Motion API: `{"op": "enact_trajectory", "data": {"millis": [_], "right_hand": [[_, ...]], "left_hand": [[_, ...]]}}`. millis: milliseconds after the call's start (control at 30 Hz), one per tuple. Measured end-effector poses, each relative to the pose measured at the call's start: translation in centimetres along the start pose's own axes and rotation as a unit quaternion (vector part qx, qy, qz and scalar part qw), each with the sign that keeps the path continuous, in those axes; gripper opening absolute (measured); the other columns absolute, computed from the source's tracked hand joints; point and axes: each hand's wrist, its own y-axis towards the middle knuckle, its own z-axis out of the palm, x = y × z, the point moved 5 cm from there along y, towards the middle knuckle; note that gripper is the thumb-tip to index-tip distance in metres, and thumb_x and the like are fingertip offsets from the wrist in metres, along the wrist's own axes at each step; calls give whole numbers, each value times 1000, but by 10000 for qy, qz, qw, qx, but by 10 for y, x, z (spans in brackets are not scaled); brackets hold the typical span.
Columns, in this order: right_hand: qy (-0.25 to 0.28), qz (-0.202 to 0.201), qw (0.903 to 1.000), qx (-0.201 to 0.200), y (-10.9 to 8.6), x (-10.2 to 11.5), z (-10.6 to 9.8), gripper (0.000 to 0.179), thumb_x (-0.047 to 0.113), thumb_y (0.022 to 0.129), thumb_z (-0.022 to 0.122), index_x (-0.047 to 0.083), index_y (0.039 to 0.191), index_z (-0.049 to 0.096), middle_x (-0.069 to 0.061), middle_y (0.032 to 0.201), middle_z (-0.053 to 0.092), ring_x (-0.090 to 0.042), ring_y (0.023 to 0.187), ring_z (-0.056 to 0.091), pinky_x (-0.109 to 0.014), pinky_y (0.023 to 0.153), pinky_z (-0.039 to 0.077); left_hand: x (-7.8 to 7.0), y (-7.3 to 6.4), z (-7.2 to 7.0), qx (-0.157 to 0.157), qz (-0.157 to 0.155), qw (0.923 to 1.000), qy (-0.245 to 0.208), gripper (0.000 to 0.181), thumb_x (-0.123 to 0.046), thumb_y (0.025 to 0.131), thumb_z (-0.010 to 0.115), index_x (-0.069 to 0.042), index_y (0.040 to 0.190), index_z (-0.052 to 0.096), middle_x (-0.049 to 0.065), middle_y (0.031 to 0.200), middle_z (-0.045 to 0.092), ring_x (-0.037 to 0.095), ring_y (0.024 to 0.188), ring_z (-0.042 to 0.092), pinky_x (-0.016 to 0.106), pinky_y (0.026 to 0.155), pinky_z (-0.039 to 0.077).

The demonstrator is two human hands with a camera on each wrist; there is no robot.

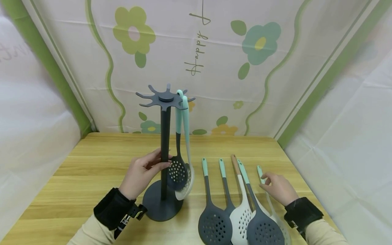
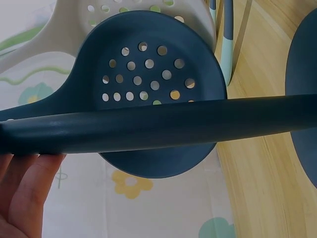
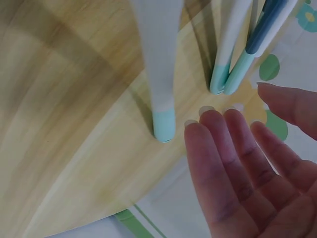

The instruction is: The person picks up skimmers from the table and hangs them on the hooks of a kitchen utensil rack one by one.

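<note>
Flowered cloth (image 1: 214, 92) backs the wooden table (image 1: 107, 160). Upright on it, the dark stand (image 1: 165, 136) points its long post at the ceiling, held between my left grip's (image 1: 142, 172) thumb and fingers; two skimmers (image 1: 177, 173) hang at its right. Farther right, a pale utensil (image 3: 161, 59) lies lengthwise, mint handle pointing away from me, slightly left, just beside my loosely spread right grip (image 1: 278, 187).

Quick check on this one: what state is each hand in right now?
Left hand: closed, holding the dark utensil-stand post.
Right hand: open, holding nothing, near a mint-tipped handle.
</note>
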Motion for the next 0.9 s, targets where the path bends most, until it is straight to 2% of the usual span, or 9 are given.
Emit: {"op": "enact_trajectory", "data": {"millis": [333, 600, 900], "right_hand": [[-97, 143, 9998, 113, -1, -8, 4, 38, 17, 88, 72, -10, 114, 67, -6, 79, 65, -17, 64, 56, -39, 58, 48], [-97, 343, 9990, 273, -1, -17, 10, 38, 16, 88, 70, -11, 114, 66, -7, 78, 64, -18, 65, 55, -38, 58, 48], [-135, 350, 9989, 277, -2, -23, 14, 39, 15, 87, 70, -13, 114, 65, -5, 77, 62, -18, 64, 53, -37, 57, 46]], "left_hand": [[1, 0, 0, -27, -73, 10000, 10, 46, -22, 94, 66, 4, 132, 67, 11, 103, 78, 20, 96, 74, 28, 80, 60], [1, 0, 0, -52, 63, 10000, 12, 45, -19, 94, 66, 5, 131, 67, 12, 102, 78, 20, 95, 75, 26, 79, 60], [0, 0, 0, -70, 100, 9999, 43, 44, -19, 94, 66, 5, 130, 67, 12, 102, 78, 21, 94, 75, 27, 78, 60]]}}
